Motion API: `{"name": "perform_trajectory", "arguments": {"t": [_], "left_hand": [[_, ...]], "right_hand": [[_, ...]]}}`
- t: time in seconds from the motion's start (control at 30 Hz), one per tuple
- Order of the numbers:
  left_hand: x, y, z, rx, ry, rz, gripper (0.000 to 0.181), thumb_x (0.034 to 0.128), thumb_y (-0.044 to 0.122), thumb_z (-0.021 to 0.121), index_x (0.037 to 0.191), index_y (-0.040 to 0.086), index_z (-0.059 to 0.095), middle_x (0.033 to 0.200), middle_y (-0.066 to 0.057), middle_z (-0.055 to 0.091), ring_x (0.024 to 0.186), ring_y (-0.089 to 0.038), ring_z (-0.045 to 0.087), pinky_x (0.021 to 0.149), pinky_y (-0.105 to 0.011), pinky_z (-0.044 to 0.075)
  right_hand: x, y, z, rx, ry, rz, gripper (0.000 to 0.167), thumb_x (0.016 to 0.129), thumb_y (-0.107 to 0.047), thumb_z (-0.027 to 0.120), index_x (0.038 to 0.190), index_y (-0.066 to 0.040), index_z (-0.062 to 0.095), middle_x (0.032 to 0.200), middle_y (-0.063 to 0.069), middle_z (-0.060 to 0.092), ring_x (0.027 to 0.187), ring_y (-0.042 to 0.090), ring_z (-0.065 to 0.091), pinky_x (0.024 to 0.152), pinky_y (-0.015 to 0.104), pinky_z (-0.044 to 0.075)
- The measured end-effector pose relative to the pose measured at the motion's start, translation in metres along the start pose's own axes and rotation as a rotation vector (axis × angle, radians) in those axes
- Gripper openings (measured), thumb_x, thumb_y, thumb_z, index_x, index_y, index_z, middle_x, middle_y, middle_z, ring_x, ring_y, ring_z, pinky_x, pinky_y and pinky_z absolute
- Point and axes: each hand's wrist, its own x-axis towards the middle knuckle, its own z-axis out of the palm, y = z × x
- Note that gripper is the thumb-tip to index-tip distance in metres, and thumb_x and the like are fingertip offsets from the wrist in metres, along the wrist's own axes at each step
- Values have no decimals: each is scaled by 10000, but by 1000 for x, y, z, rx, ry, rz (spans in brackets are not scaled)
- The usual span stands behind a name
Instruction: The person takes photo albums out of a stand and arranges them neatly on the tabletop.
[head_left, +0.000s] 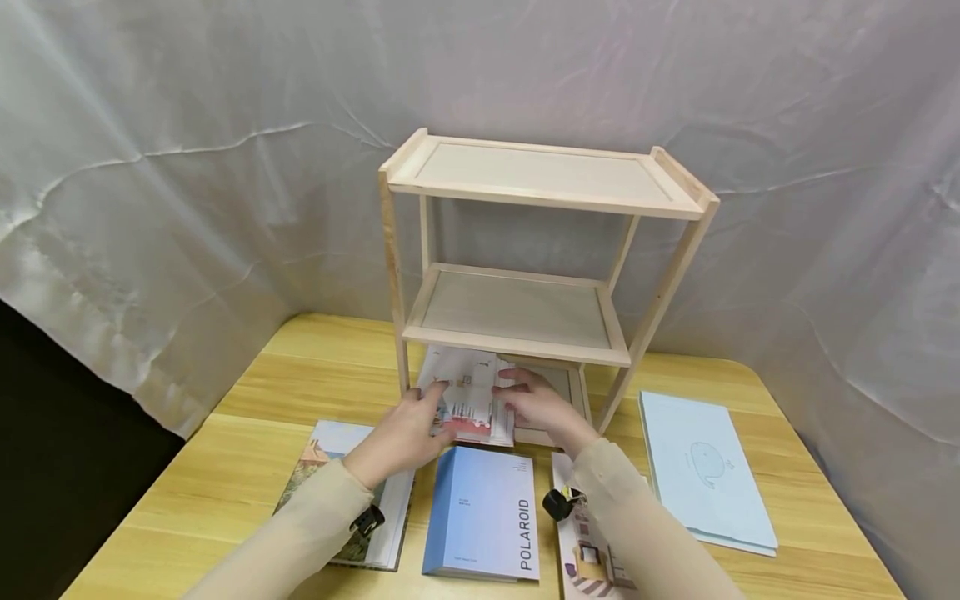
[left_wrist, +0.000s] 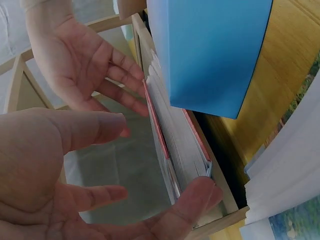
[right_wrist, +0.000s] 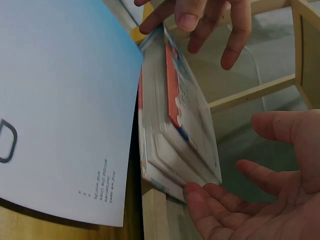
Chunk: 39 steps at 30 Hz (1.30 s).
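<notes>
A thick book [head_left: 463,382] with a pale, red-printed cover lies on the bottom tier of a light wooden three-tier shelf [head_left: 517,346]. My left hand [head_left: 405,437] is at its left side, fingers spread; in the left wrist view one fingertip touches the corner of the book [left_wrist: 182,135]. On the opposite side is my right hand [head_left: 536,406]. The right wrist view shows its fingertips against the lower edge of the book [right_wrist: 195,120], palm turned up. Neither hand curls round it. The page block looks uneven, with red cover edges showing.
In front of the shelf lies a blue POLARAID-style book lettered POLAROID [head_left: 480,517]. Left of it is a landscape-covered book [head_left: 390,521], partly under my left arm. An illustrated book [head_left: 592,562] lies under my right arm. A pale blue whale-printed book [head_left: 708,475] is at right.
</notes>
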Motion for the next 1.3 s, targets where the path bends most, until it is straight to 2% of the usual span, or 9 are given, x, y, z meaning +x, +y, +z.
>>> {"name": "perform_trajectory", "arguments": {"t": [0.23, 0.5, 0.7, 0.9, 1.1, 1.2, 1.3], "left_hand": [[7, -4, 2, -12, -45, -29, 740, 957, 224, 814, 1569, 15, 455, 1120, -248, 706, 940, -335, 702, 702, -453, 621], [11, -4, 5, -10, -50, -58, 744, 962, 240, 808, 1577, 21, 452, 1111, -215, 694, 940, -306, 680, 731, -449, 620], [13, -3, 9, 18, -58, -73, 757, 969, 244, 797, 1590, 6, 435, 1267, -339, 637, 941, -358, 680, 696, -447, 615], [14, -3, 11, 17, -48, -72, 764, 953, 222, 811, 1583, -4, 442, 1338, -414, 596, 875, -359, 687, 634, -410, 607], [18, -3, 12, -4, -43, -70, 756, 950, 193, 811, 1572, -29, 444, 1212, -410, 649, 683, -257, 656, 513, -317, 550], [20, -3, 11, -8, -43, -70, 749, 945, 200, 816, 1562, -29, 459, 1160, -377, 655, 673, -244, 627, 531, -332, 548], [22, -3, 11, 0, -36, -65, 740, 941, 221, 821, 1551, -26, 483, 1234, -380, 638, 799, -285, 632, 626, -397, 586]], "right_hand": [[8, 2, -3, -5, 11, 18, 582, 1062, -297, 655, 1570, -59, 502, 1466, 229, 620, 1304, 410, 638, 1113, 584, 537], [14, 4, -3, -13, 27, 48, 566, 1068, -302, 654, 1560, -62, 510, 1413, 220, 639, 1283, 394, 647, 1089, 557, 555], [17, 5, -4, -41, 34, 50, 576, 1071, -313, 645, 1569, -63, 498, 1432, 228, 621, 1312, 403, 619, 1103, 568, 547], [18, 8, -6, -72, 51, 51, 573, 1063, -319, 640, 1559, -65, 507, 1498, 231, 578, 1348, 418, 596, 1110, 571, 540], [19, 9, -6, -97, 49, 50, 567, 1070, -331, 618, 1558, -66, 503, 1495, 229, 579, 1341, 406, 599, 1097, 542, 554], [19, 10, -6, -109, 46, 45, 568, 1074, -332, 609, 1558, -57, 496, 1504, 232, 570, 1339, 405, 599, 1094, 529, 559], [19, 10, -6, -101, 60, 48, 556, 1076, -312, 605, 1554, -48, 499, 1499, 234, 573, 1338, 412, 601, 1092, 539, 562]]}}
